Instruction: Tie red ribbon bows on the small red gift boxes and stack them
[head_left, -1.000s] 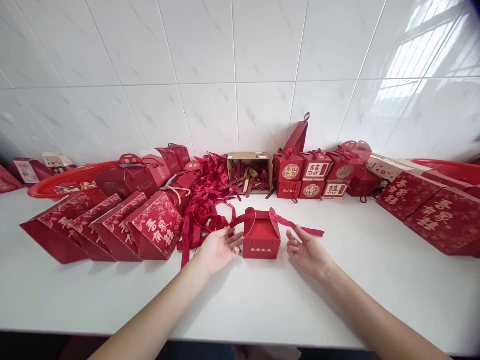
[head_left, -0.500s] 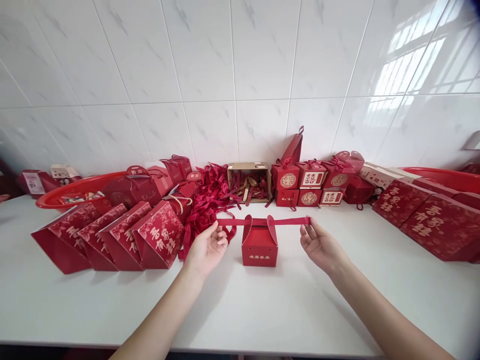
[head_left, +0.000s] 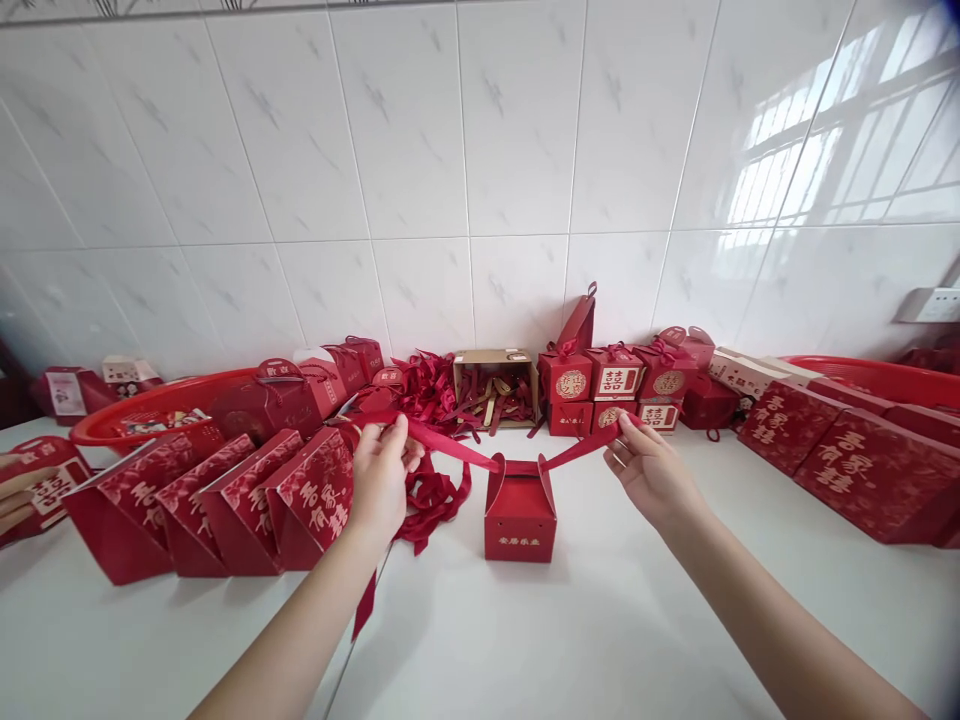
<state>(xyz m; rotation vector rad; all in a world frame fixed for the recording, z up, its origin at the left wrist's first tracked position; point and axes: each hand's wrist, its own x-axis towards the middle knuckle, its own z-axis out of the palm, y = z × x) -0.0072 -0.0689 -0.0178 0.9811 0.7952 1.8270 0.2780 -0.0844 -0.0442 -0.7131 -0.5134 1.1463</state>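
Note:
A small red gift box (head_left: 520, 522) with gold characters stands upright on the white table in front of me. A dark red ribbon (head_left: 452, 446) runs through its two top flaps and rises to both sides. My left hand (head_left: 381, 475) pinches the ribbon's left part, and a loose tail hangs below that hand. On the other side, my right hand (head_left: 651, 465) pinches the ribbon's right end between thumb and finger. Neither hand touches the box. Left of the box, a heap of red ribbons (head_left: 431, 505) spreads over the table behind my left hand.
Several slanted red boxes (head_left: 311, 500) line up at the left. Behind stand an open carton (head_left: 495, 357) of ribbon pieces and stacked gift boxes (head_left: 570, 378). Larger red boxes (head_left: 877, 465) sit right. At the far left, another person's hand (head_left: 19, 490) is on a box.
Both ribbon sides now slope upward from the box instead of lying level. My left hand has moved left, drawing more ribbon out. Another person's hand with a box has appeared at the far left.

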